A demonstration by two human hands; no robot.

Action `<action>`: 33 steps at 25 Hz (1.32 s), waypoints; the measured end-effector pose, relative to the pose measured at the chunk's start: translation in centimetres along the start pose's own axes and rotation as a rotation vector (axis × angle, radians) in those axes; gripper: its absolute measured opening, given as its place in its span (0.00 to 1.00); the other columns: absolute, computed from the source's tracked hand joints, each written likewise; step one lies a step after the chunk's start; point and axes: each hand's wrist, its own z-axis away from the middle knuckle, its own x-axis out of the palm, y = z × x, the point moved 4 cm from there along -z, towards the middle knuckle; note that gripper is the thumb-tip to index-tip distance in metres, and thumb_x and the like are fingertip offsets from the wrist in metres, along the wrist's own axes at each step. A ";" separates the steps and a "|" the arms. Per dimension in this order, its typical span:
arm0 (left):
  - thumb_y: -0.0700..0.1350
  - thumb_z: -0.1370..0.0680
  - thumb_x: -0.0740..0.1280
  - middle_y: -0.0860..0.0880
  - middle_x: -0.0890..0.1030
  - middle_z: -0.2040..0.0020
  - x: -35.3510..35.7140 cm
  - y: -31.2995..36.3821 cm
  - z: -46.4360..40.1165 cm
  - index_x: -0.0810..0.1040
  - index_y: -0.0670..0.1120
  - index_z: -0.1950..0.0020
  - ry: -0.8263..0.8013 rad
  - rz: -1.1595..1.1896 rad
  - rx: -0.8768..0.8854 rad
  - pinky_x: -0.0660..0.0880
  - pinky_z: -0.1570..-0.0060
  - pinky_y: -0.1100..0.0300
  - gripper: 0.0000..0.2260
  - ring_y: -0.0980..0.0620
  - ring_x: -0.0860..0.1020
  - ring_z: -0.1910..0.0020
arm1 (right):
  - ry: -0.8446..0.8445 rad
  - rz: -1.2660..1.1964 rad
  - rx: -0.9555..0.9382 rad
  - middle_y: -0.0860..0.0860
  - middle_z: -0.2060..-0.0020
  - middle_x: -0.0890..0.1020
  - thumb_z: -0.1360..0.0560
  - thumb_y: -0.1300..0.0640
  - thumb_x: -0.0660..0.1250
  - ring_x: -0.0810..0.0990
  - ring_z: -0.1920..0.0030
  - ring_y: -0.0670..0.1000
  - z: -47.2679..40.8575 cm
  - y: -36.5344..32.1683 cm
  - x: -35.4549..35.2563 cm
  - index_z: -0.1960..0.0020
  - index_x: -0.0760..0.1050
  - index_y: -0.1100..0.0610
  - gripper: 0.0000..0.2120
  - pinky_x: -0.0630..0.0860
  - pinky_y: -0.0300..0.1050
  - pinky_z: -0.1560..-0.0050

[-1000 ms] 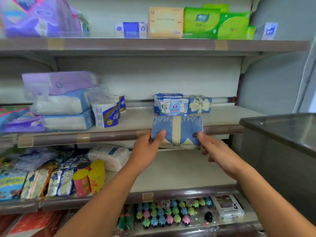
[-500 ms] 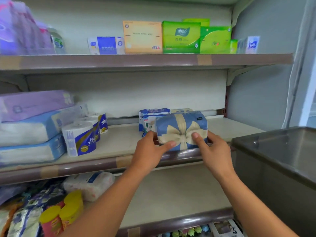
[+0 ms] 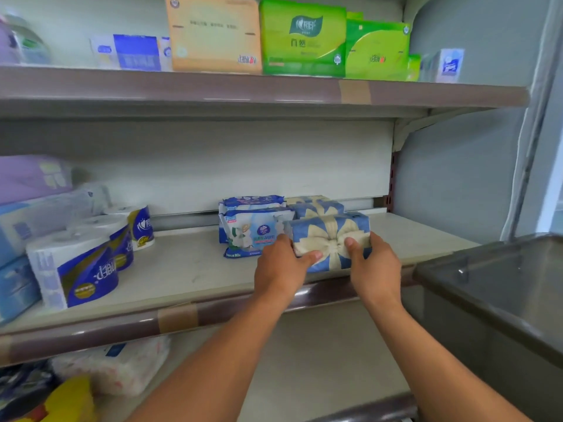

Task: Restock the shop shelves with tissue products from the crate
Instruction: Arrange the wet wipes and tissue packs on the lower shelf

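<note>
A blue tissue pack with a cream bow print (image 3: 330, 236) sits on the middle shelf (image 3: 182, 269) near its front edge. My left hand (image 3: 281, 266) grips its left end, thumb across the front. My right hand (image 3: 373, 266) grips its right end the same way. Right behind it stand two more bow-print packs (image 3: 316, 207). Blue and white wipe packs (image 3: 253, 229) are just to its left. The grey crate (image 3: 493, 293) is at the right; its inside is not visible.
Toilet rolls in blue wrap (image 3: 82, 266) and stacked tissue bundles (image 3: 33, 208) fill the shelf's left end. The top shelf carries orange (image 3: 214, 35) and green tissue packs (image 3: 304, 38). A white tissue pack (image 3: 115, 367) lies on the lower shelf. Bare shelf lies between the rolls and wipes.
Both hands lifted the bow-print pack from below the shelf edge and brought it onto the middle shelf, in front of the matching packs. The camera moved closer and tilted up.
</note>
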 end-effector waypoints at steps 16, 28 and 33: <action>0.49 0.22 0.68 0.41 0.76 0.40 5.6 0.8 -6.2 0.70 0.41 0.36 -0.136 -0.248 -0.008 0.73 0.48 0.52 0.19 0.42 0.76 0.41 | -0.079 0.599 0.140 0.56 0.43 0.78 0.20 0.51 0.60 0.79 0.46 0.58 -6.8 2.5 3.3 0.39 0.71 0.56 0.12 0.70 0.49 0.47; 0.45 0.20 0.65 0.41 0.76 0.39 7.5 -0.1 -8.7 0.68 0.40 0.35 -0.135 -0.293 0.004 0.73 0.47 0.52 0.16 0.42 0.76 0.40 | -0.126 0.558 0.115 0.57 0.46 0.79 0.21 0.54 0.63 0.79 0.47 0.59 -9.0 3.5 4.6 0.44 0.75 0.60 0.11 0.69 0.44 0.57; 0.42 0.20 0.64 0.41 0.76 0.39 7.9 -0.4 -9.1 0.68 0.41 0.34 -0.123 -0.308 -0.005 0.74 0.46 0.51 0.15 0.42 0.76 0.40 | -0.141 0.561 0.109 0.56 0.46 0.79 0.22 0.57 0.62 0.79 0.48 0.58 -9.0 3.5 4.6 0.42 0.75 0.56 0.10 0.69 0.44 0.57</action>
